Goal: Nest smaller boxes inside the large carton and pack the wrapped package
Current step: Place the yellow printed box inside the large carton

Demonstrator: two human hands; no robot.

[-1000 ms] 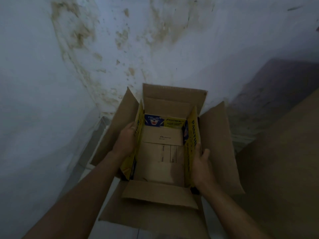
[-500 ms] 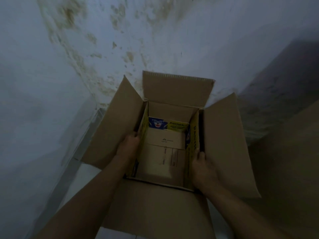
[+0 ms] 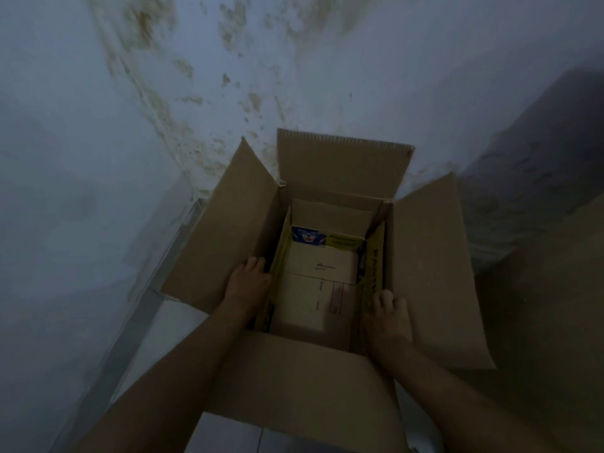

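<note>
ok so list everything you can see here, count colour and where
large carton: 1, brown, centre, all four flaps open
yellow box: 1, yellow with blue print, nested inside the large carton
small box: 1, pale tan, lying inside the yellow box
wall: 1, white with brown stains, behind the carton
cardboard: 1, brown, at right edge
left hand: 1, at the yellow box's left side
right hand: 1, at the yellow box's right side

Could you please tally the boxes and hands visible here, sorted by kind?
Large brown carton: 1
Yellow printed box, nested inside: 1
Pale inner box: 1
Hands: 2, left hand, right hand
Total: 5
</note>
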